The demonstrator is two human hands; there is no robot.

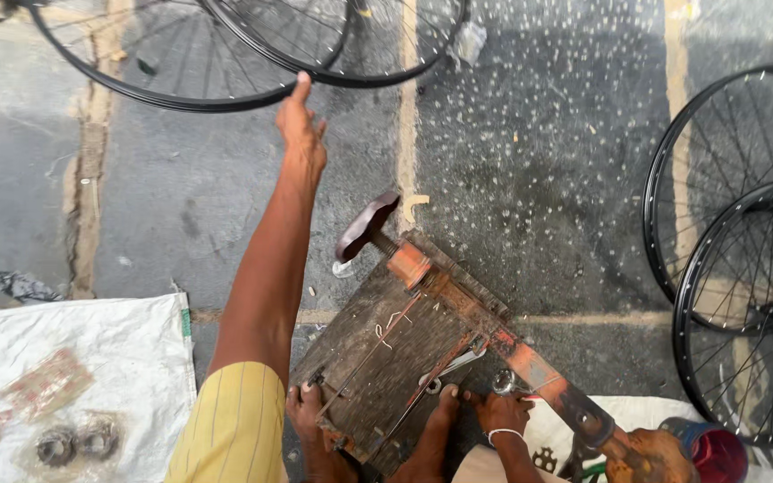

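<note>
Resting at six o'clock, the right hand (503, 411) pinches a small metal nut (504, 383) beside the wooden board (386, 358), while the left hand (301, 125), fingers stretched open, touches a black wheel rim (181, 98) at twelve o'clock on the floor (539, 179).

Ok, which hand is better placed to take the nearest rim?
Left. The left hand reaches the rim, arm outstretched; the right hand sits low by the wooden board, far from it.
</note>
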